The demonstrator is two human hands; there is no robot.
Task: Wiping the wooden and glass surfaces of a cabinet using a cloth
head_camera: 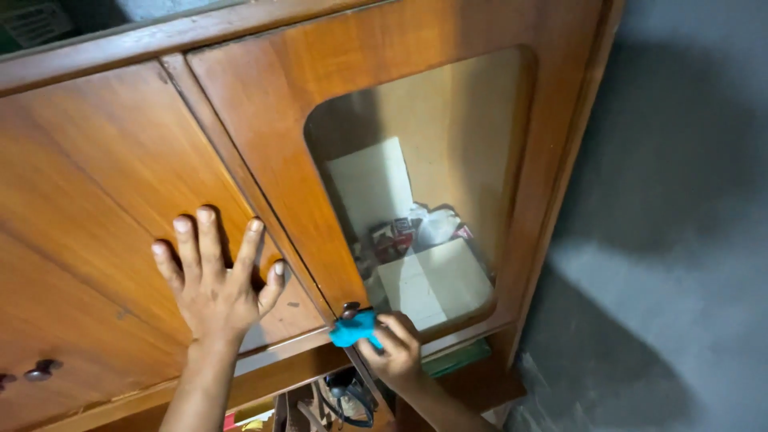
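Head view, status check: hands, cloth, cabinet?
Left hand flat, fingers spread, on wooden door. Right hand pinching blue cloth against glass door's lower corner. Nothing blocking.

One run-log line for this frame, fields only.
left hand: flat on wooden door | right hand: presses blue cloth at glass door corner by knob | inside: papers

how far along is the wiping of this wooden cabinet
Done: nothing can be judged; no wiped patch stands out on the wood. In hand: the right hand presses a blue cloth at the lower left corner of the glass door, beside its knob; the left hand lies flat on the wooden door. Left: the glass pane looks dull, apparently unwiped.
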